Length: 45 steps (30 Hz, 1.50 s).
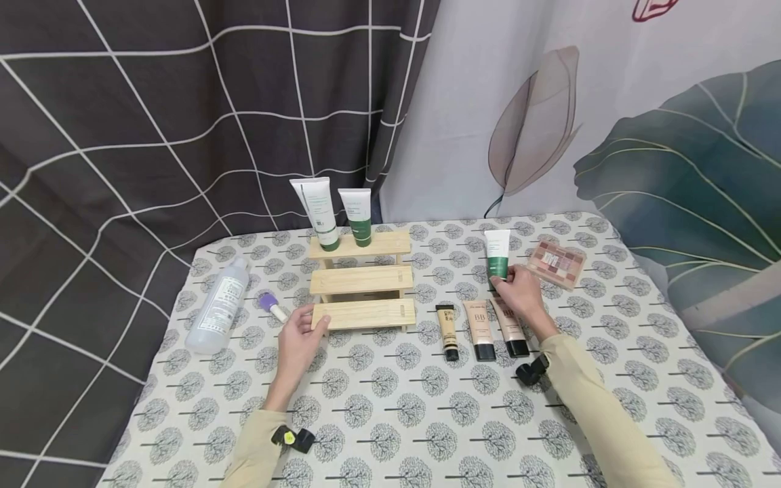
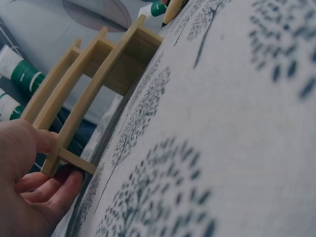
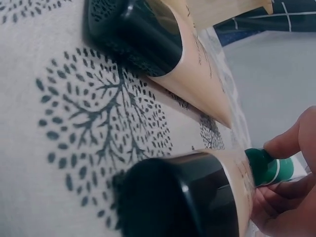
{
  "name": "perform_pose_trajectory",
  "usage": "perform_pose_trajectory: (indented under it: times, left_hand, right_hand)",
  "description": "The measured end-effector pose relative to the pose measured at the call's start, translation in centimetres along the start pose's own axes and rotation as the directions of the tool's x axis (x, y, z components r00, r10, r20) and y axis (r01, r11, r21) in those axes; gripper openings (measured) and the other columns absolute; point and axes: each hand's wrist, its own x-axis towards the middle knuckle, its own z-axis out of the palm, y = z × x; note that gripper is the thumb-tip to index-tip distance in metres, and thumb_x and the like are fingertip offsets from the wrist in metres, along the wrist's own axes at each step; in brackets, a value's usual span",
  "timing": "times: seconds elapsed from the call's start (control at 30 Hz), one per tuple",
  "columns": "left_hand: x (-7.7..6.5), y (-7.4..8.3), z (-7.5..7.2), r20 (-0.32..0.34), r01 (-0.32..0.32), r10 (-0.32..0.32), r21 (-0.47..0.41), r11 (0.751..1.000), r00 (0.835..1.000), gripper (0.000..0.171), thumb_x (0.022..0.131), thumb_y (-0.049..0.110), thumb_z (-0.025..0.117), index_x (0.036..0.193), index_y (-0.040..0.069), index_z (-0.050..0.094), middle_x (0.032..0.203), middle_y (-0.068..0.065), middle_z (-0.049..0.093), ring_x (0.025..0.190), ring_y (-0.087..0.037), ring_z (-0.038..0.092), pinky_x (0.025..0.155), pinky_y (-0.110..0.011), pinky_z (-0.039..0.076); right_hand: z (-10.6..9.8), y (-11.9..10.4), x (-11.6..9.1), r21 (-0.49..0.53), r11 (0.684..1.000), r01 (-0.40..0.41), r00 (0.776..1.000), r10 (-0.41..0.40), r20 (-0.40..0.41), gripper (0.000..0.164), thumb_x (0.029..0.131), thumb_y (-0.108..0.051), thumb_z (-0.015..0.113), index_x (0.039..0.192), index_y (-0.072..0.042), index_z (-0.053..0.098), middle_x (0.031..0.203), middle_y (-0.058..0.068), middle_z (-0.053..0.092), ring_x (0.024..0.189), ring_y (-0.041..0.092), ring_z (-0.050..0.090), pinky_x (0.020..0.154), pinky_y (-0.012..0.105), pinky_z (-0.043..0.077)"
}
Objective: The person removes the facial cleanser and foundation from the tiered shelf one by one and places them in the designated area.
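Note:
My left hand [image 1: 299, 342] grips the left end of the lowest step of a three-tier wooden stand [image 1: 363, 315], thumb on top and fingers beneath. Two white-and-green tubes stand cap-down on the top step, a larger tube [image 1: 318, 211] at left and a smaller tube [image 1: 358, 215] beside it. Over on the right, my right hand [image 1: 521, 295] pinches a third white-and-green tube [image 1: 497, 252] near its green cap end, the tube's white end up. In the right wrist view, thumb and fingers close around its green cap [image 3: 261, 165].
Near the right hand lie two BB cream tubes [image 1: 479, 325] [image 1: 509, 325] and a small yellow tube [image 1: 447, 329]. An eyeshadow palette [image 1: 556, 264] lies to the right. At left are a clear bottle [image 1: 219, 308] on its side and a purple-headed brush [image 1: 268, 302]. Curtains [image 1: 183, 102] hang behind.

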Motion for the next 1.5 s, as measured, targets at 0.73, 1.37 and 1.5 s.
perform_pose_trajectory:
  times: [0.73, 1.37, 1.5]
  left_hand:
    - [0.0, 0.0, 0.0, -0.002, -0.015, 0.015, -0.001, 1.0, 1.0, 0.052, 0.093, 0.021, 0.073, 0.137, 0.0, 0.056, 0.111, -0.022, 0.069, 0.091, -0.023, 0.068, 0.073, -0.009, 0.055]
    - [0.2, -0.1, 0.0, 0.012, 0.005, -0.005, -0.021, 1.0, 1.0, 0.053, 0.093, 0.022, 0.074, 0.138, 0.002, 0.055, 0.113, -0.021, 0.068, 0.093, -0.023, 0.067, 0.075, -0.01, 0.055]
    - [0.2, -0.2, 0.0, 0.012, 0.007, -0.007, -0.023, 1.0, 1.0, 0.053, 0.093, 0.022, 0.074, 0.138, 0.001, 0.055, 0.113, -0.021, 0.069, 0.091, -0.021, 0.067, 0.074, -0.01, 0.056]
  right_hand:
    - [-1.7, -0.6, 0.7, -0.097, 0.995, -0.007, 0.977, 0.027, 0.213, 0.053, 0.099, -0.033, 0.055, 0.125, 0.013, 0.057, 0.121, 0.035, 0.062, 0.103, 0.041, 0.063, 0.083, 0.046, 0.057]
    - [-2.1, -1.5, -0.4, -0.135, 0.991, 0.023, 0.985, 0.001, 0.172, 0.054, 0.102, -0.034, 0.055, 0.123, 0.015, 0.057, 0.119, 0.037, 0.062, 0.101, 0.043, 0.063, 0.085, 0.049, 0.056]
    - [-2.3, -2.5, -0.6, -0.123, 0.991, 0.048, 0.991, -0.032, 0.13, 0.055, 0.102, -0.032, 0.055, 0.13, 0.015, 0.054, 0.121, 0.036, 0.062, 0.102, 0.043, 0.064, 0.089, 0.051, 0.056]
